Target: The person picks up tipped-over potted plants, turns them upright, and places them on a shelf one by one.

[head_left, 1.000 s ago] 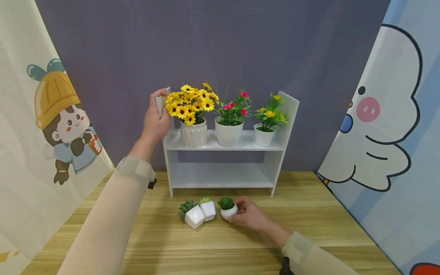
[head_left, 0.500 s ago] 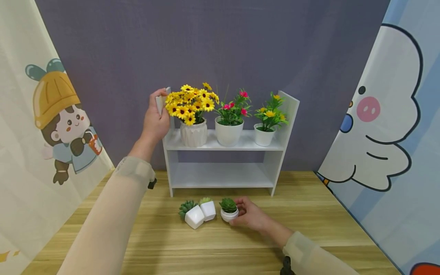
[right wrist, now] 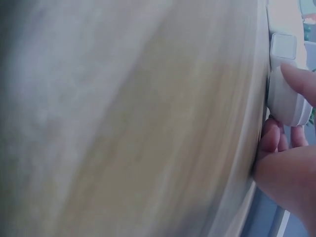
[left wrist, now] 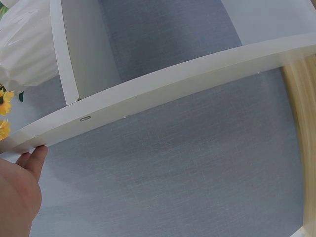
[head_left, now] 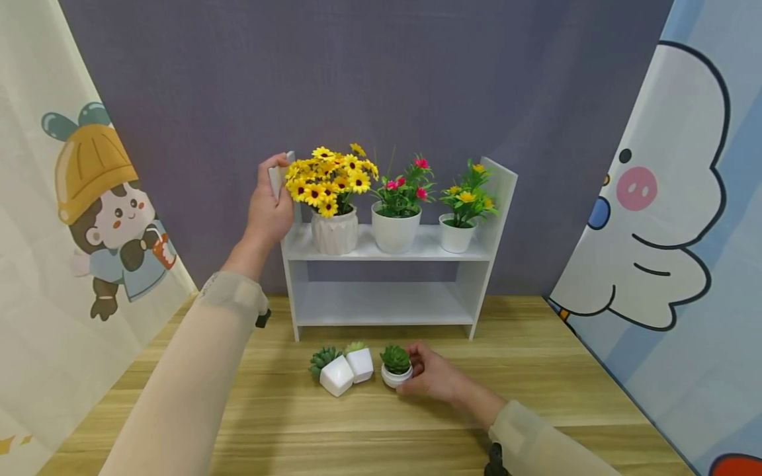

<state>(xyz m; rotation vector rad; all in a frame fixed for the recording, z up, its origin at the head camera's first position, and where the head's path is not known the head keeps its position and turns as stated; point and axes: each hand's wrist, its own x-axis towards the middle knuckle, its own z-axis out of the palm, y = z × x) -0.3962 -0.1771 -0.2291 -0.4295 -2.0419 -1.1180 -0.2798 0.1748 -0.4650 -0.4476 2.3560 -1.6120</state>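
My left hand [head_left: 269,205] grips the upper left side panel of a white two-tier shelf [head_left: 381,256]; the left wrist view has its fingertips [left wrist: 37,159] against that panel. In the head view, my right hand [head_left: 436,373] holds a small potted succulent [head_left: 395,360] by its round white pot, on the wooden table in front of the shelf. Thumb and fingers stand on either side of that pot [right wrist: 286,96] in the right wrist view. Just left of it, two succulents in angular white pots lie tipped over, the nearer white pot [head_left: 337,376] beside the farther one [head_left: 360,365].
Along the upper tier stand a yellow daisy plant [head_left: 335,231], a pink-flowered plant [head_left: 395,228] and a smaller yellow-flowered plant [head_left: 457,235]. A grey-purple cloth [head_left: 381,79] hangs behind the shelf. Printed curtains flank the wooden table [head_left: 357,436] on both sides.
The succulent in my right hand has tilted more upright and shifted slightly right and nearer. My left hand keeps its place on the shelf panel.
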